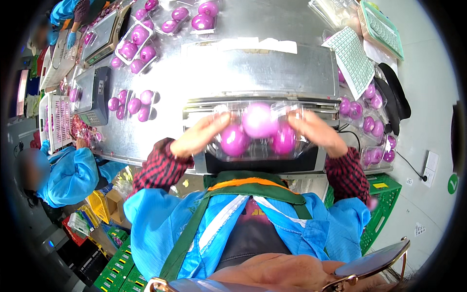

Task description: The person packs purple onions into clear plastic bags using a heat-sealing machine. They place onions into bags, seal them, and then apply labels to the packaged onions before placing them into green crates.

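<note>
Head: grips [202, 135] [317, 131] closed on onion pack [258, 121]

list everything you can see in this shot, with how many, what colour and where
onion pack: one, clear with purple onions, between both hands
machine: one, silver-grey, centre of the table
paper strip: one, white, on the machine
table: one, silver-grey, beneath the machine
other onion packs: several, clear and purple, left and right of the machine
scales: two, grey and dark, left
baskets: two, white, far left
checked sheet: one, green and white, upper right
crates: at least two, green, lower left and right
co-workers: two, blue clothing, left edge
small clutter: uncountable, mixed colours, lower left
glasses: one pair, gold-rimmed, bottom
left hand: one, bare, pack's left side
right hand: one, bare, pack's right side
</note>
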